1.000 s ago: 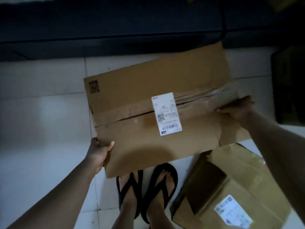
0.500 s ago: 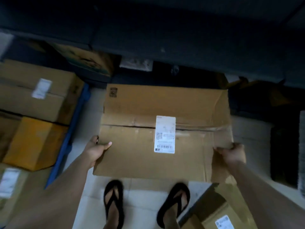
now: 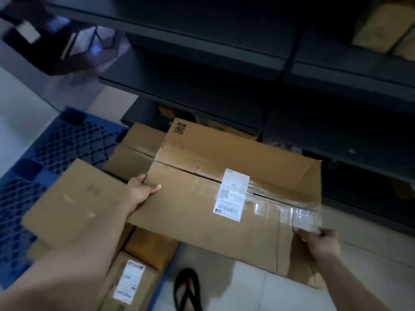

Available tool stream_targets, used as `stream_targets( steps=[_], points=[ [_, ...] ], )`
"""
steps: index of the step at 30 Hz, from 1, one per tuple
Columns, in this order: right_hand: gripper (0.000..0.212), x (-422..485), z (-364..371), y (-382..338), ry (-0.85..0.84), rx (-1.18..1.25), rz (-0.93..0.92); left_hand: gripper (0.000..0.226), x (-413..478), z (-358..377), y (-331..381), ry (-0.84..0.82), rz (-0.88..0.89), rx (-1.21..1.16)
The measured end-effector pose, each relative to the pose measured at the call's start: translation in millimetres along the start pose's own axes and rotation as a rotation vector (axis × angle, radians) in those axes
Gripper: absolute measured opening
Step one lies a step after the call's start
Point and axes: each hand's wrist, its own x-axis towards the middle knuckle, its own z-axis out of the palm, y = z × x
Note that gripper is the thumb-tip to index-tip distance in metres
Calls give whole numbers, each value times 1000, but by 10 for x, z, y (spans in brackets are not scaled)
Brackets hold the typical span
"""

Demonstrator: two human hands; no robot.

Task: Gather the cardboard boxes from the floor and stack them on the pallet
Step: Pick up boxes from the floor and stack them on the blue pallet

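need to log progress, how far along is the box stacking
Done: several cardboard boxes already sit on the blue pallet, including a plain one and one with a label.

In hand: the left hand and right hand grip opposite edges of a large labelled box, held in the air beside the stack.

Left: set this box on the pile. No other floor boxes are in view now, so the remainder is unclear.

A dim stockroom: dark metal shelving (image 3: 202,41), a blue plastic pallet (image 3: 45,153), labelled cardboard boxes (image 3: 74,198) on tile.
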Motion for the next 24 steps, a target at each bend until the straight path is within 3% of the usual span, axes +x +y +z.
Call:
stream_targets(
  steps=[7,17,22,24],
  points=[
    [73,-433,1256,-742,21,34,-36,70,944,-1176,197,77,65,1],
    [70,-249,2622,-1474,92,93,-76,69,2554,-1703,403,159,82,-31],
    [64,-44,3402,-1516,93,23,-15,65,3314,-1836,225,257,52,174],
    [53,22,3686,-1505,83,9,15,76,3589,-1836,52,239,26,368]
  ],
)
